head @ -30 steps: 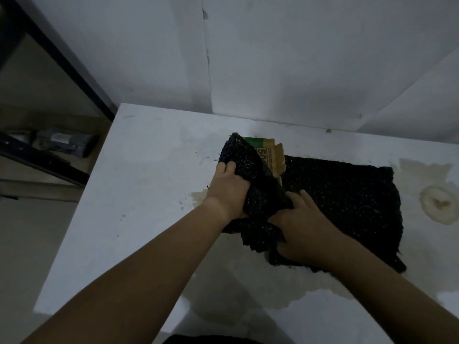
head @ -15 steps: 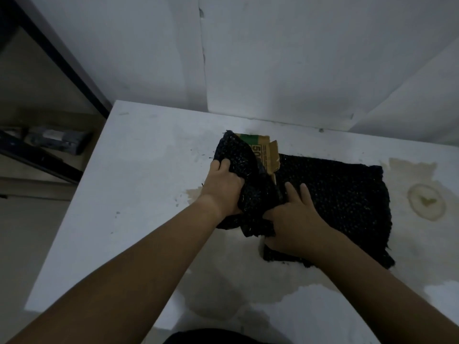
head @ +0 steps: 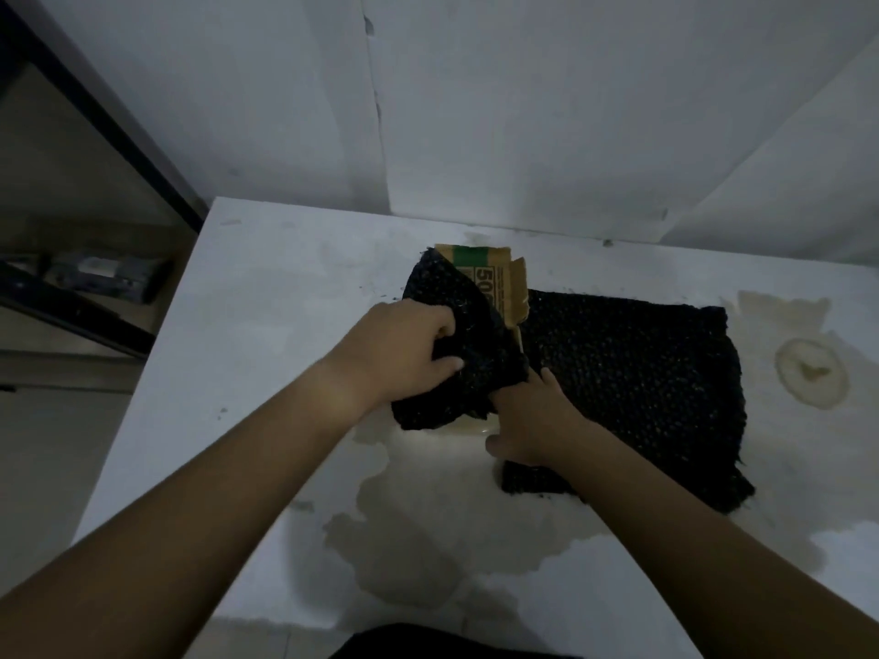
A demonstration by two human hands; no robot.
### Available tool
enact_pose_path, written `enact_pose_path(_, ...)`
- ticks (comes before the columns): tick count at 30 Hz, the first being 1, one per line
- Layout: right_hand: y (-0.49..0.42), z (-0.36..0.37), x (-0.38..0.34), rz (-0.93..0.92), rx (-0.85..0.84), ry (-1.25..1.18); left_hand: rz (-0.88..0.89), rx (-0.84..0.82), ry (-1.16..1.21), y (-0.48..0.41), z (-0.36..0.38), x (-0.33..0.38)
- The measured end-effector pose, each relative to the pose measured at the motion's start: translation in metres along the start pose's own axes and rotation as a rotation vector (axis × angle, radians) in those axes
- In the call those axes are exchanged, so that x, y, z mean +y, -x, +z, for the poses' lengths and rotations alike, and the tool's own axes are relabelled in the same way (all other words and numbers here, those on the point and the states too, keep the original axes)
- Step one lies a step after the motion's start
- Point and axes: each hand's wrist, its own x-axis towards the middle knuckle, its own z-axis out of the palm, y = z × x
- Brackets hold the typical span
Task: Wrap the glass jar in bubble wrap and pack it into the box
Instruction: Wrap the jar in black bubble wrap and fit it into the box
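A black bubble-wrap bundle point(head: 456, 335) lies on the white table point(head: 266, 325); the glass jar is hidden inside it. My left hand point(head: 404, 347) grips the bundle's left side, fingers dug into the wrap. My right hand point(head: 532, 416) presses on the bundle's lower right edge, where the wrap meets the flat part. The rest of the black bubble wrap sheet point(head: 666, 373) spreads flat to the right. A brown cardboard box point(head: 494, 283) with a green band and printed digits shows just behind the bundle, partly covered by it.
The table top carries brownish stains, one ring-shaped point(head: 811, 373) at the right. White wall panels rise right behind the table. A dark metal frame point(head: 95, 116) and a shelf with a grey object point(head: 104, 275) stand to the left.
My left hand has shifted lower on the bundle and bunched the wrap tighter. My right hand has slid down toward the near edge. More of the box's green band shows.
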Motion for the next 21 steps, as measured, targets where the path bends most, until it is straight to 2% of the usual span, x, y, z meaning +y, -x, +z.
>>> enact_pose_path(2,0.01,-0.001,0.003,-0.014,0.107,-0.035,0.019,0.045,-0.079,0.03,-0.002,-0.009)
enact_pose_path(4,0.025,-0.001,0.006,-0.032,0.296,-0.092,-0.007,0.002,-0.157,0.059,0.014,-0.018)
enact_pose_path(6,0.038,0.005,0.012,-0.055,0.513,-0.097,-0.04,-0.002,-0.147,0.074,0.036,-0.027)
enact_pose_path(7,0.042,0.011,0.015,-0.062,0.568,-0.085,-0.047,0.016,-0.134,0.076,0.045,-0.03)
enact_pose_path(10,0.042,0.027,0.02,-0.073,0.519,-0.082,-0.016,0.082,-0.031,0.073,0.06,-0.036)
enact_pose_path(15,0.038,0.026,0.016,-0.088,0.413,-0.034,0.047,0.309,0.103,0.061,0.059,-0.021)
enact_pose_path(17,0.037,0.025,0.012,-0.073,0.341,-0.04,0.06,0.308,0.014,0.055,0.055,-0.009)
enact_pose_path(21,0.032,0.016,0.004,-0.055,0.284,0.003,0.106,0.179,-0.077,0.05,0.061,0.001)
